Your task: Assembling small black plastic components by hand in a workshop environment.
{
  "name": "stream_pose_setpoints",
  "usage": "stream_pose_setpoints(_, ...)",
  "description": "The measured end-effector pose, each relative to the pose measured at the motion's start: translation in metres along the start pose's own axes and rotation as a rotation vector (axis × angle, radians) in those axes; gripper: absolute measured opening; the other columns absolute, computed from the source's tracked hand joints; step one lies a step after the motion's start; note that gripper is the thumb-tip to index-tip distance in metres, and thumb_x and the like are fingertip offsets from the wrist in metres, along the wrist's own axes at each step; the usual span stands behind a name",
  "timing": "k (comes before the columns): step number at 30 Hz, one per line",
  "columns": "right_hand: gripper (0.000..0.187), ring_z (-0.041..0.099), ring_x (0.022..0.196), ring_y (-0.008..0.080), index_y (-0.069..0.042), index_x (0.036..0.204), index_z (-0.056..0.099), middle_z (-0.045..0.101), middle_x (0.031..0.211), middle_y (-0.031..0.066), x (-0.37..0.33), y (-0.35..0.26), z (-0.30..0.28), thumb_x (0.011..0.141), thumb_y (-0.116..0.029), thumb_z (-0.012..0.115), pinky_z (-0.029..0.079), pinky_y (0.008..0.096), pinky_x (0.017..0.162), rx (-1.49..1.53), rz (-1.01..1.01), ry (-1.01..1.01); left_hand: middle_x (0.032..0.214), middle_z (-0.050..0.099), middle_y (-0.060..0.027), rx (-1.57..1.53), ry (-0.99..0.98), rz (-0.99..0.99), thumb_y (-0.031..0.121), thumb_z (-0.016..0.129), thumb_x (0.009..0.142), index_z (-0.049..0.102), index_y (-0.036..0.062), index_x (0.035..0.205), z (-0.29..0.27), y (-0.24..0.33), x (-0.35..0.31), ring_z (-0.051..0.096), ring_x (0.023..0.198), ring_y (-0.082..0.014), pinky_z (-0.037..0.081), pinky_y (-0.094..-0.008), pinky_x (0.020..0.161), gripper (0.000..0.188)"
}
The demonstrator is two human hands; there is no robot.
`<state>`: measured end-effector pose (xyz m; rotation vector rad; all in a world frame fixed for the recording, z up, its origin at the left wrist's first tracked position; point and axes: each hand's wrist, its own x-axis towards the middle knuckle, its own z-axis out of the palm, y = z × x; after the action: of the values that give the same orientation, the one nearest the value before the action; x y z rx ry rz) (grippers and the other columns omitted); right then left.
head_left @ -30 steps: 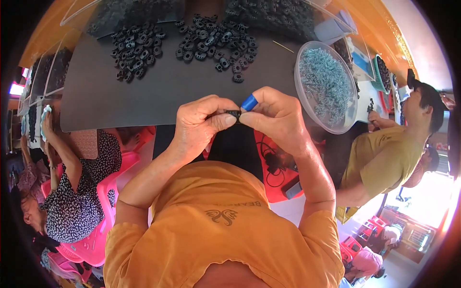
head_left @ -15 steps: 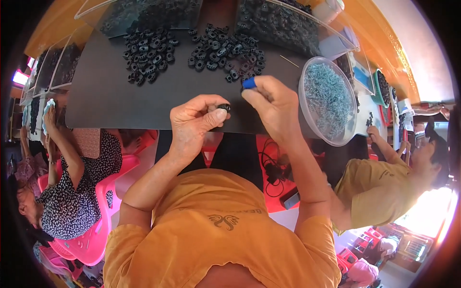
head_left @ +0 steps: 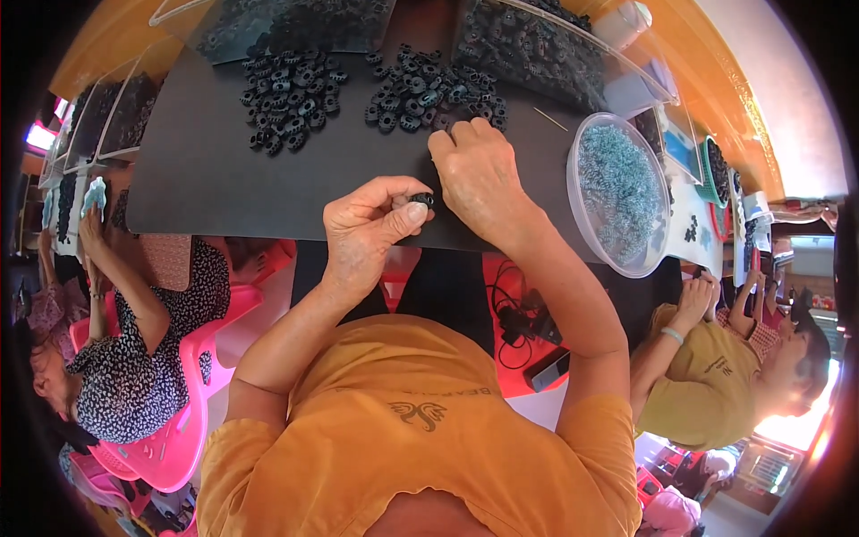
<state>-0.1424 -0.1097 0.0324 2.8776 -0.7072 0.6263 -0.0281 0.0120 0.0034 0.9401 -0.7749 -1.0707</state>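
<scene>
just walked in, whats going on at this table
A person in an orange shirt is handling small black parts at a dark table. The left hand pinches one black part between thumb and fingers. The right hand is at the near side of the right-hand pile, its fingertips hidden. Another black pile lies to the left, and a clear round tub of bluish pieces stands on the right.

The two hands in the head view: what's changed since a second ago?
The right hand has let go of the small black plastic piece and moved forward to the right-hand heap of black pieces; its fingertips are now hidden. The left hand still pinches its piece; the round tub stays at right.
</scene>
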Motion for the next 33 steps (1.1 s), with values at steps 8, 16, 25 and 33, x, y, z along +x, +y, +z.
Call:
stream_pose_setpoints(8, 0.009, 0.057, 0.070, 0.0301, -0.001, 0.074, 0.055, 0.059, 0.071, 0.0139, -0.014, 0.002, -0.008, 0.067, -0.002, 0.060, 0.045, 0.0388, 0.059, 0.251, 0.102, 0.060, 0.079, 0.063, -0.0028, 0.012, -0.008, -0.006, 0.007, 0.066, 0.084, 0.064, -0.0023, 0.100, 0.001, 0.002, 0.000, 0.054, 0.068, -0.0058, 0.045, -0.0183, 0.063, 0.018)
stream_pose_setpoints(16, 0.021, 0.052, 0.065, 0.0038, 0.001, 0.102, 0.063, 0.062, 0.074, 0.0019, -0.029, -0.008, -0.030, 0.084, 0.000, 0.053, 0.042, 0.0189, 0.058, 1.196, 0.617, 0.031, 0.080, 0.064, -0.0038, 0.008, 0.019, -0.076, 0.008, 0.066, 0.085, 0.064, -0.0020, 0.098, 0.005, 0.007, 0.003, 0.056, 0.069, -0.0063, 0.047, -0.0189, 0.063, 0.017)
stream_pose_setpoints(25, 0.012, 0.057, 0.074, 0.0070, 0.003, 0.097, 0.057, 0.063, 0.080, 0.0044, -0.036, -0.020, -0.041, 0.085, 0.000, 0.057, 0.047, 0.0208, 0.066, 1.369, 0.750, 0.049, 0.080, 0.065, -0.0042, 0.018, 0.022, -0.079, 0.008, 0.066, 0.084, 0.063, -0.0019, 0.100, 0.007, 0.006, 0.003, 0.056, 0.068, -0.0063, 0.047, -0.0185, 0.062, 0.018)
stream_pose_setpoints(33, 0.012, 0.058, 0.080, 0.0078, 0.001, 0.098, 0.059, 0.064, 0.088, 0.0053, -0.048, -0.027, -0.027, 0.086, 0.000, 0.060, 0.048, 0.0221, 0.074, 1.426, 0.652, 0.271, 0.080, 0.065, -0.0048, -0.012, 0.018, -0.116, 0.007, 0.066, 0.084, 0.063, -0.0016, 0.100, 0.014, 0.009, 0.001, 0.055, 0.067, -0.0063, 0.047, -0.0185, 0.062, 0.018)
